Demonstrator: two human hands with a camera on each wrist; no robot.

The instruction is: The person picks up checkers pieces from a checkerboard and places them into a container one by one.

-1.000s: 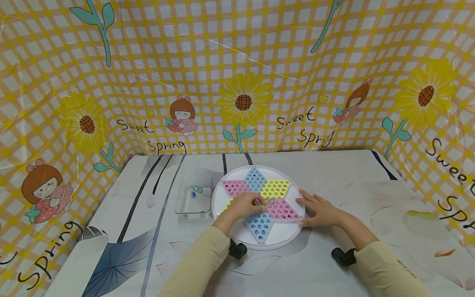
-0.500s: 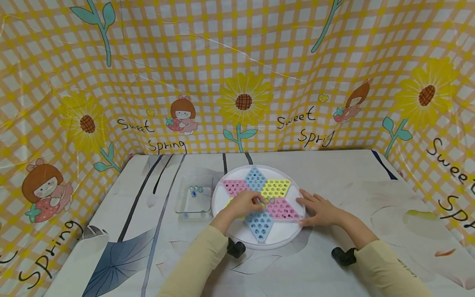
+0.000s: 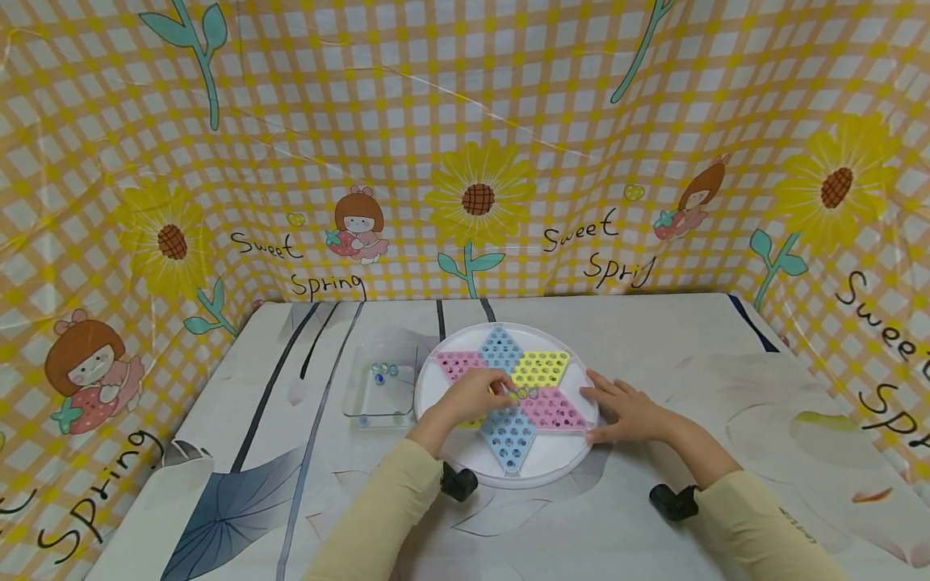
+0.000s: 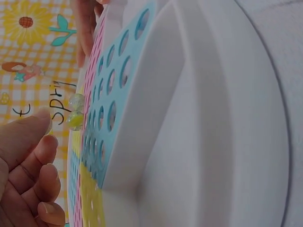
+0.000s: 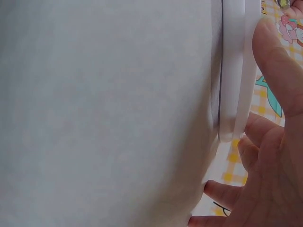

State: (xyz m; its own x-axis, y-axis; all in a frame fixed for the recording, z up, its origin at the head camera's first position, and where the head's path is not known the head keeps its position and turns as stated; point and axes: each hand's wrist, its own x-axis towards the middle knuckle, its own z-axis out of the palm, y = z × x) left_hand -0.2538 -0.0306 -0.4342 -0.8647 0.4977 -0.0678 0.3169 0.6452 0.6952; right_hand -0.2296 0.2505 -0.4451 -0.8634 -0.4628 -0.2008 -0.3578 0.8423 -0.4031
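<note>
A round white Chinese checkers board (image 3: 559, 456) carries a star of blue, pink and yellow holed fields. Over its middle is my left hand (image 3: 468, 395), thumb and forefinger pinching a small clear marble (image 4: 49, 126), mostly hidden by the fingertips. Two glass marbles (image 4: 75, 119) with yellow inside sit side by side just beyond those fingertips. My right hand (image 3: 628, 411) lies spread at the board's right edge. In the right wrist view its thumb (image 5: 272, 52) rests on the rim, while other fingers touch the side and the tabletop.
Left of the board stands a clear rectangular box (image 3: 379, 407) with several marbles (image 3: 383, 369) inside. A printed cloth covers the table (image 3: 654, 339), and a yellow checked curtain (image 3: 407, 105) rises behind it. Black wrist cameras (image 3: 458, 482) hang near both sleeves.
My left hand has shifted slightly away from me and to the left over the board's middle, still pinching. The right hand stays in place on the edge.
</note>
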